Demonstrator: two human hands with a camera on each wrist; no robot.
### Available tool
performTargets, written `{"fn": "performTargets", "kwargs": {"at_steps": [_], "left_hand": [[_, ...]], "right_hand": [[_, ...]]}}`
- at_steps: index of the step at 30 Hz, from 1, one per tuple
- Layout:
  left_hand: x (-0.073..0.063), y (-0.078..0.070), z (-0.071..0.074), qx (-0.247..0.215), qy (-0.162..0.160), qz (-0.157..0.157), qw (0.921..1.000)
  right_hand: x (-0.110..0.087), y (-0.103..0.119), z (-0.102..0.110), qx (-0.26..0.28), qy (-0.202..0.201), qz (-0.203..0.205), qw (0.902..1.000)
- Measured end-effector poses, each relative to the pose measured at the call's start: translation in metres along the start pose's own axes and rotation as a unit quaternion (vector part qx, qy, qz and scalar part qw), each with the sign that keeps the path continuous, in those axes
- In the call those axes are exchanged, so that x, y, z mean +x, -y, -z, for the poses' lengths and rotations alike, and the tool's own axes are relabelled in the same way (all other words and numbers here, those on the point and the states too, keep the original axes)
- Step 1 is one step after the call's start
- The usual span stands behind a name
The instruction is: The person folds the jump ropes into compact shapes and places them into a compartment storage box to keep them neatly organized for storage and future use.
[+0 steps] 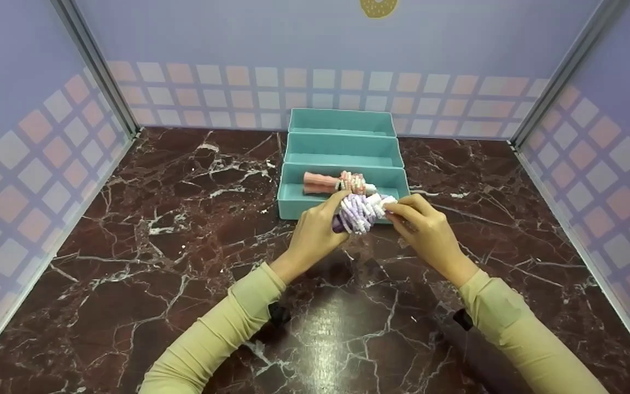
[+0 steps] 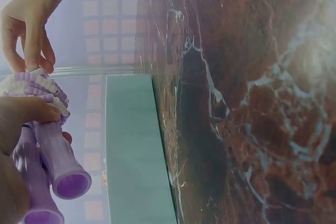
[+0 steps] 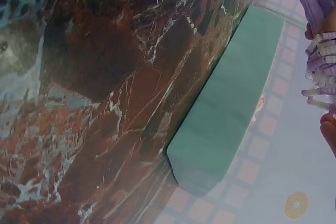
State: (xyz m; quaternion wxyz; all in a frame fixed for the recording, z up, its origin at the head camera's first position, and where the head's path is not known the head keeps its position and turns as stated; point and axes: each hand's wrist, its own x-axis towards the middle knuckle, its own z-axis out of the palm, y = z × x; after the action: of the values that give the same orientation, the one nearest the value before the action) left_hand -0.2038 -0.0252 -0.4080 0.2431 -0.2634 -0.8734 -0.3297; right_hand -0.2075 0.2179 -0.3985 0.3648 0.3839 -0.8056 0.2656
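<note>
A jump rope (image 1: 357, 214) with purple handles and purple-and-white beads is bundled up in front of the teal box. My left hand (image 1: 313, 230) grips it near the handles, its thumb lying over the bundle. In the left wrist view both purple handles (image 2: 64, 161) stick out below that hand, hollow ends showing. At the bundle's other end, my right hand (image 1: 423, 223) pinches the white beads with thumb and fingers. Behind them, a second jump rope (image 1: 321, 182), with pink handles and wrapped beads, lies in the box's front compartment.
The teal box (image 1: 289, 210) has three compartments one behind another and stands on the dark red marbled table (image 1: 194, 235). Purple walls with pink and white squares (image 1: 238, 76) enclose the table at the back and both sides.
</note>
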Motion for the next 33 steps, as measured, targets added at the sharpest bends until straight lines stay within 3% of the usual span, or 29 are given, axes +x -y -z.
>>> {"fn": "performTargets", "kwargs": {"at_steps": [7,17,25,33], "left_hand": [[0.002,-0.001,0.000,-0.023,-0.014,0.019,0.9994],[0.001,-0.007,-0.002,-0.067,-0.015,0.050,0.9964],[-0.001,-0.006,-0.003,-0.073,-0.012,0.054,0.9958],[-0.007,-0.007,-0.005,-0.053,-0.002,0.053,0.9972]], "right_hand": [[-0.001,0.002,-0.003,-0.010,-0.008,0.008,0.9999],[-0.001,0.005,-0.015,-0.046,-0.064,0.007,0.9968],[-0.005,0.002,-0.014,-0.091,-0.047,0.038,0.9940],[-0.004,0.000,-0.013,-0.115,-0.061,0.077,0.9884]]}}
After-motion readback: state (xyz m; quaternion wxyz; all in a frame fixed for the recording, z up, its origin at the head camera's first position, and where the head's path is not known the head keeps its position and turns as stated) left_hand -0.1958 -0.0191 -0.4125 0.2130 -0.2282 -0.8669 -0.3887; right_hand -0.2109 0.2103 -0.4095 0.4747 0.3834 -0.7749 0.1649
